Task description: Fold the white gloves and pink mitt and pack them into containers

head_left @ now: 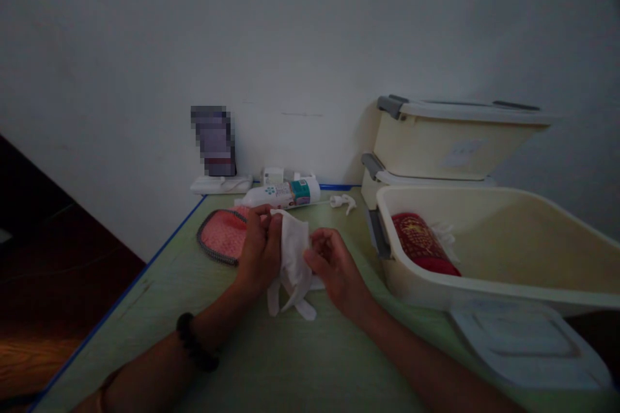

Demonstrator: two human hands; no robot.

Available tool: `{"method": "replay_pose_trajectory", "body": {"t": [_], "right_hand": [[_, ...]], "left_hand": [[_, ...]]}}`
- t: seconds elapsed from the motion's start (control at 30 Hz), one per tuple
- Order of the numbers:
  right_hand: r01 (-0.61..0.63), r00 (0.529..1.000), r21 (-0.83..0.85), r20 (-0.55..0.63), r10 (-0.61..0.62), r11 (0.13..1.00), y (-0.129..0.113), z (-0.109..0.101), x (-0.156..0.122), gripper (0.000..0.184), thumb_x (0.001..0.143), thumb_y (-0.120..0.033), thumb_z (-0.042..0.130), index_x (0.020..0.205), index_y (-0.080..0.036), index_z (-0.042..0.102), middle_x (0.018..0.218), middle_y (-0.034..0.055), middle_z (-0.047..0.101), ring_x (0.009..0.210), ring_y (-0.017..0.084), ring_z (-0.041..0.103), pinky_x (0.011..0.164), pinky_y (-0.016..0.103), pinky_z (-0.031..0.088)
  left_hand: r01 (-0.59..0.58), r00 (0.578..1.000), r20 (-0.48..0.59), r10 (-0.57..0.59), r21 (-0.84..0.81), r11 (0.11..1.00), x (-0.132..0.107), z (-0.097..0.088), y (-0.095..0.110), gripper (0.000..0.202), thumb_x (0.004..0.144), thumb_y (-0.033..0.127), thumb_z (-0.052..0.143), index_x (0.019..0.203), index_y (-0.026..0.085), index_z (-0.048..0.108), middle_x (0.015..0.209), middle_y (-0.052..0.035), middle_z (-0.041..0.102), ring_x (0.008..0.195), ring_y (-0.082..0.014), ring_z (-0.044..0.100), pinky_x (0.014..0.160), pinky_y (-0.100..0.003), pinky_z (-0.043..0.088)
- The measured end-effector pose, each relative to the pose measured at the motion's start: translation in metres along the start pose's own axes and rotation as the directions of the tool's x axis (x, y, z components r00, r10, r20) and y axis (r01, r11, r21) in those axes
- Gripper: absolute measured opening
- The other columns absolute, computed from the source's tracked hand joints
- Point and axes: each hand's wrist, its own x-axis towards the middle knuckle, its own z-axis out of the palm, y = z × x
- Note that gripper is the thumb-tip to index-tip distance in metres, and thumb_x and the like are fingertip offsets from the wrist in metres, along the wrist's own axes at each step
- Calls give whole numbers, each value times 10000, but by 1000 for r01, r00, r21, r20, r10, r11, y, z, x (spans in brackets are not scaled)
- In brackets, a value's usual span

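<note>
A white glove hangs between my two hands above the table, its fingers dangling downward. My left hand grips the glove's upper left edge, thumb pressed against the fingers. On the opposite side, my right hand pinches the glove's right edge. Just behind my left hand lies a pink cloth with a dark checked border, partly covered by that hand. Something white and flat shows on the table under the glove; its kind is hidden.
A white bottle lies behind my hands, beside a detached pump head. A pixelated upright device stands back left. At right, an open cream bin holds a red gold-patterned item. Stacked bins stand behind; a pale lid lies in front.
</note>
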Motion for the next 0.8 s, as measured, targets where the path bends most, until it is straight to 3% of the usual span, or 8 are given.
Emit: {"method": "replay_pose_trajectory", "body": {"t": [0.1,0.2,0.27,0.43,0.6,0.8], "right_hand": [[-52,999,-43,1,52,998,2,-1,2,342,748,-391,589,1000,-197,461,842,13,494,718,132,483,603,258,408],[-72,980,-165,170,100,984,2,-4,3,272,760,-405,578,879,-163,551,814,33,556,706,143,506,612,272,411],[-33,973,-192,220,76,981,1,-5,1,239,783,-395,555,793,-157,567,744,17,553,672,134,495,598,262,400],[93,995,-156,54,-86,983,-9,-3,-7,217,866,-376,448,784,-182,501,670,-31,479,594,93,417,522,213,346],[108,994,-160,11,-108,981,-12,1,-12,182,886,-361,414,831,-200,479,674,-35,484,585,95,447,503,204,357],[107,994,-60,-5,-108,992,-9,-1,-7,185,848,-355,493,961,-208,501,796,3,559,681,117,520,581,225,431]], "left_hand": [[-2,1000,-16,3,28,1000,-1,-1,1,137,857,310,431,925,195,397,615,48,488,481,-106,466,421,-200,374],[-4,1000,0,4,50,999,-2,-3,-1,178,870,369,406,923,199,410,600,45,489,486,-119,478,433,-216,378],[-12,1000,-9,12,69,998,-2,-4,-3,202,873,393,395,908,197,432,617,38,499,519,-124,489,469,-226,389],[-57,998,19,56,50,997,-3,-7,-5,275,861,437,399,890,176,482,741,-7,552,621,-139,523,533,-239,418],[-72,992,105,67,42,997,-7,-6,-8,320,801,419,529,989,185,417,833,-25,571,673,-154,570,559,-254,466],[-277,961,69,268,200,940,-8,-4,-7,156,843,294,469,943,179,435,829,-30,561,721,-155,565,631,-281,470]]}}
